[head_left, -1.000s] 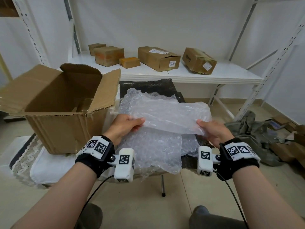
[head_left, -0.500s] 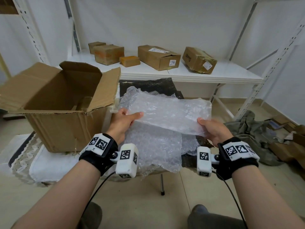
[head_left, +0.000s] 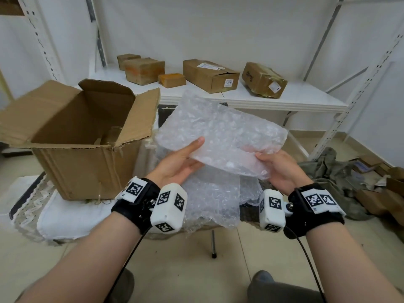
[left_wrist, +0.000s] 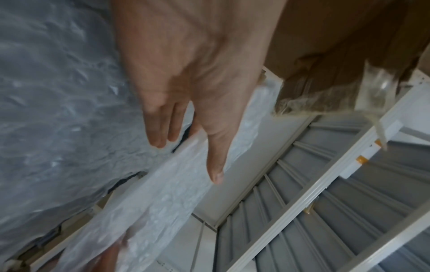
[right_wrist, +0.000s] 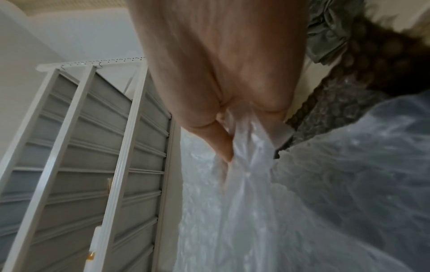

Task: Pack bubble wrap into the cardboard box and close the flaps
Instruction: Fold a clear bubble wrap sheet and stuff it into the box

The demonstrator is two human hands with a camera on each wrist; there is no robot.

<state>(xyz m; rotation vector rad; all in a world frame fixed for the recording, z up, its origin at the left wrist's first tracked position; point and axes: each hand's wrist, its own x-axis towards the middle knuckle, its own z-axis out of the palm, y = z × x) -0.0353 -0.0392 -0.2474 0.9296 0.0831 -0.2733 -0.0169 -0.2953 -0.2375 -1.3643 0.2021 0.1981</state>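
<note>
Left hand (head_left: 175, 165) pinches the bubble wrap sheet (head_left: 220, 136) between thumb and straight fingers (left_wrist: 160, 132); right hand (head_left: 282, 169) grips its other end. The sheet spans hand to hand, held up in the air. The open cardboard box (head_left: 87, 167) stands leftward, nearest the left hand.

Behind the left hand (head_left: 175, 167) and right hand (head_left: 282, 169), black wrist bands (head_left: 131, 212) carry white blocks (head_left: 169, 209) printed with black square codes, thin black cables (head_left: 129, 259) trailing toward six o'clock.

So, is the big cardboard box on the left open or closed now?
Open. The cardboard box has its top flaps standing up or spread outward, and the head view looks straight into its inside.
</note>
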